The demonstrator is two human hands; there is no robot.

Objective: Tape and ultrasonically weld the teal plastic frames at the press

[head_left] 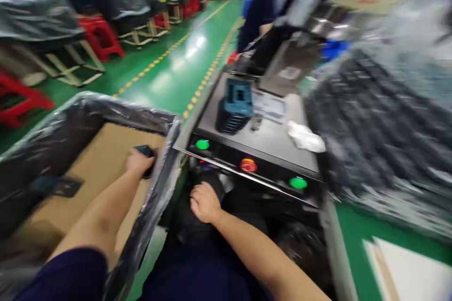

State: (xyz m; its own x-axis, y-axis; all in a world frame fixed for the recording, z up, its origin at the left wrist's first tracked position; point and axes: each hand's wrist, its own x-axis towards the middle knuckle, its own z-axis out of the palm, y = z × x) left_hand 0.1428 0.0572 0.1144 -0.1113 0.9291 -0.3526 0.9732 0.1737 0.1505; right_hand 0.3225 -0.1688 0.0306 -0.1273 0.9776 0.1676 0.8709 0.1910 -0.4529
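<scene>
My left hand [137, 163] reaches into a plastic-lined bin [173, 136] and grips a small dark plastic part [144, 150] above a cardboard sheet [109, 146]. Another dark part [67, 187] lies on that cardboard, to the left of my forearm. My right hand [205, 202] rests on my leg at the knee with its fingers laid over it, holding nothing. Ahead, a teal and black block-shaped fixture [238, 99] stands on a grey machine table. Small metal pieces [256, 122] and a crumpled white cloth [305, 137] lie beside it.
The machine's front panel carries two green buttons [202, 144] and a red stop button [248, 165]. Many blurred dark parts [381, 127] are stacked on the right, with white boards [413, 268] below. Red stools [100, 35], covered bins and people line the green aisle.
</scene>
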